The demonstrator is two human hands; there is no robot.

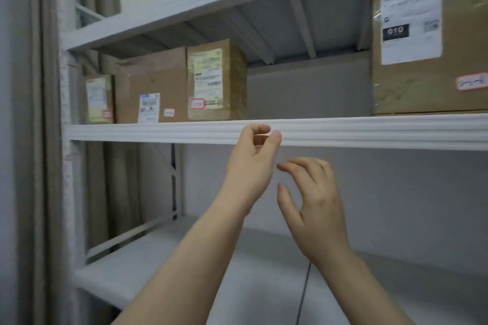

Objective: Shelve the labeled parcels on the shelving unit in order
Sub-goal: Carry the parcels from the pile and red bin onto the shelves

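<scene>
White shelf edge | left hand loose, empty | right hand spread, empty | parcels apart

left grip: raised, fingers loosely curled, empty | right grip: lower, fingers spread, empty

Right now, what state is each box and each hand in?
Left hand: loosely curled, empty, in front of the shelf edge.
Right hand: fingers relaxed, empty.
Small box: shelved far left, label outward.
Wide box: shelved beside it, label outward.
Tall box: shelved upright, right of the wide one.
Big box: shelved at right across a gap, label reads 010.
</scene>
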